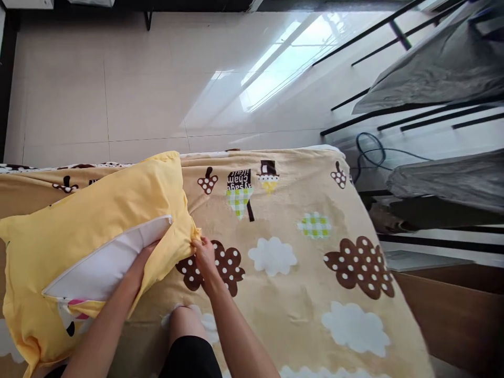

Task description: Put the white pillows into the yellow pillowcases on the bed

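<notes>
A yellow pillowcase lies on the bed at the left, with a white pillow showing through its long zipped slit. My left hand reaches through this slit toward the right end of the case. Yellow cloth covers its fingers, so their grip is hidden. At the outside of that same end, my right hand pinches a bunched corner of the pillowcase. Part of a printed figure in white and pink shows on the cloth below the slit.
A tan bedsheet with clouds and dotted shapes spreads beneath. My knee rests on it. Beyond the far edge lies a shiny tiled floor. Black metal rails with grey cloth and a coiled cable are at the right.
</notes>
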`<action>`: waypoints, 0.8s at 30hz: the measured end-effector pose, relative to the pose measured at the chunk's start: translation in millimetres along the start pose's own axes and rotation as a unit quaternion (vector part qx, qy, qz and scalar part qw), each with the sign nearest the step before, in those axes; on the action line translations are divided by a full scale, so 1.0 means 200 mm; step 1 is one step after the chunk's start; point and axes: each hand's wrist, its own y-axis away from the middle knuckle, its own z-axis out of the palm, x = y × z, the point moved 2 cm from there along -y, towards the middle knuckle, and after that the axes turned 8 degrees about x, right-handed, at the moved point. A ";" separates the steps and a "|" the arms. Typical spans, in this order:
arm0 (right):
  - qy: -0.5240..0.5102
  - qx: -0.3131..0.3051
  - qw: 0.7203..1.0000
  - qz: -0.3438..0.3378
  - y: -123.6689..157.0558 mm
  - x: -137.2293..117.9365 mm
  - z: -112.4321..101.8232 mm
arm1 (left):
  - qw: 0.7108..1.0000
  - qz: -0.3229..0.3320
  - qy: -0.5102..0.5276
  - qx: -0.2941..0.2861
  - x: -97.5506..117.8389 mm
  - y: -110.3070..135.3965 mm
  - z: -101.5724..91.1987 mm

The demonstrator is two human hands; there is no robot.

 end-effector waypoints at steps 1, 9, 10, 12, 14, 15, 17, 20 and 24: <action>0.009 0.021 1.000 -0.002 -0.01 0.00 -0.01 | 1.000 0.003 -0.018 0.008 -0.03 0.09 -0.07; 0.113 0.041 0.990 -0.066 -0.05 -0.09 -0.09 | 0.963 0.031 -0.248 0.105 -0.06 0.69 -0.30; 0.120 0.029 0.989 -0.082 -0.04 -0.11 -0.10 | 0.958 0.013 -0.263 0.118 -0.08 0.74 -0.29; 0.130 0.010 0.985 -0.111 -0.02 -0.13 -0.15 | 0.943 -0.043 -0.297 0.142 -0.14 0.81 -0.28; 0.144 0.003 0.981 -0.131 0.01 -0.11 -0.22 | 0.930 -0.098 -0.317 0.158 -0.22 0.86 -0.27; 0.156 0.008 0.979 -0.133 0.03 -0.09 -0.25 | 0.927 -0.116 -0.318 0.163 -0.26 0.88 -0.26; 0.182 0.030 0.975 -0.121 0.05 -0.03 -0.30 | 0.930 -0.126 -0.309 0.155 -0.31 0.88 -0.25; 0.203 0.048 0.974 -0.088 0.04 0.04 -0.32 | 0.936 -0.109 -0.309 0.126 -0.31 0.89 -0.27; 0.179 0.063 0.978 -0.091 -0.01 0.06 -0.32 | 0.946 -0.061 -0.308 0.086 -0.18 0.95 -0.26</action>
